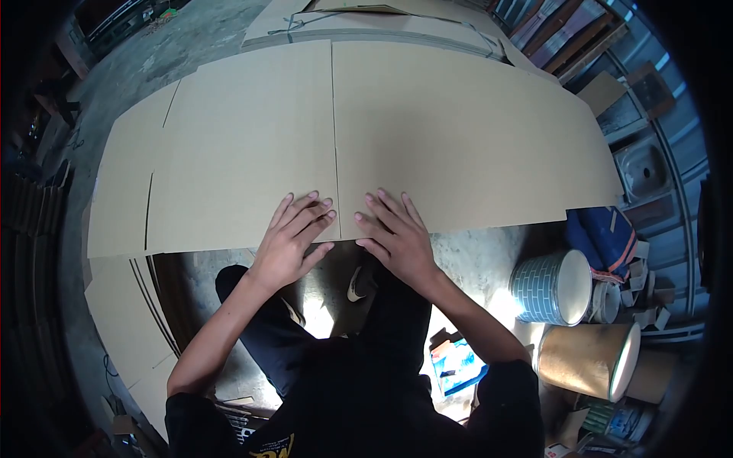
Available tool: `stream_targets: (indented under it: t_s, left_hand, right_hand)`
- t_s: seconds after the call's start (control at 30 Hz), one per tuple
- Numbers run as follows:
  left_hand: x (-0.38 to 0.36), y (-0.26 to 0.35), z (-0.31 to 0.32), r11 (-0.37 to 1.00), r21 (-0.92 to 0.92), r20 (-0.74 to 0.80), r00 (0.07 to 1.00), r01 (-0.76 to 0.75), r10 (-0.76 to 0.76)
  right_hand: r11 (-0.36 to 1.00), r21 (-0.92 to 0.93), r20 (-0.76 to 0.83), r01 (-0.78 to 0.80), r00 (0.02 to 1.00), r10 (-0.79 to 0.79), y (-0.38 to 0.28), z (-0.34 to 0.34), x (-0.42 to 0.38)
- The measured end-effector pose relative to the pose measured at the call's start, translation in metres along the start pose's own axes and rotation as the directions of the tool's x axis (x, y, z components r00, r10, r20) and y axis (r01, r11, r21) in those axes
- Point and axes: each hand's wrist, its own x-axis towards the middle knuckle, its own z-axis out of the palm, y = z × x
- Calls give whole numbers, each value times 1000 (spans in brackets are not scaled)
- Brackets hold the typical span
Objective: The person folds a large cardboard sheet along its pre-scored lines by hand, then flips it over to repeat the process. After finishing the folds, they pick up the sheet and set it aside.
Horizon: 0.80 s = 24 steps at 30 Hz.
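A large flat cardboard sheet [473, 130] lies in front of me, with a dark seam running from its far edge to its near edge and short slots at its left. My left hand [296, 238] rests on the board just left of the seam, fingers stretched forward. On the other side of the seam, my right hand [395, 238] lies with its fingers spread over the board. Both thumbs are at the near edge. Neither hand holds anything.
Behind the sheet is a strapped stack of cardboard [382, 27]. More cardboard [118, 305] lies at lower left. To the right stand a blue brick-patterned drum [544, 288], a gold drum [580, 357] and a metal sink [641, 169]. A blue packet [458, 366] lies on the floor.
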Motion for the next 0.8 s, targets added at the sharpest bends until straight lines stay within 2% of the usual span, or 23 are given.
stream_targets:
  t_s: [0.17,0.4,0.53,0.8]
  left_hand:
    - [-1,-1,-6,1000,-13,55,998,10,-9]
    - [0,-3,-6,998,-53,68,997,27,-23]
    - [2,-3,-6,994,-100,68,997,53,-47]
    - [1,-5,-4,981,-163,70,993,104,-94]
  right_hand:
    - [996,70,3,-50,999,50,-3,-2,1]
    - [951,235,26,-199,980,199,-5,-4,5]
    - [924,305,11,-232,971,240,-5,-6,6]
    - [910,322,22,-262,963,269,-5,-5,6]
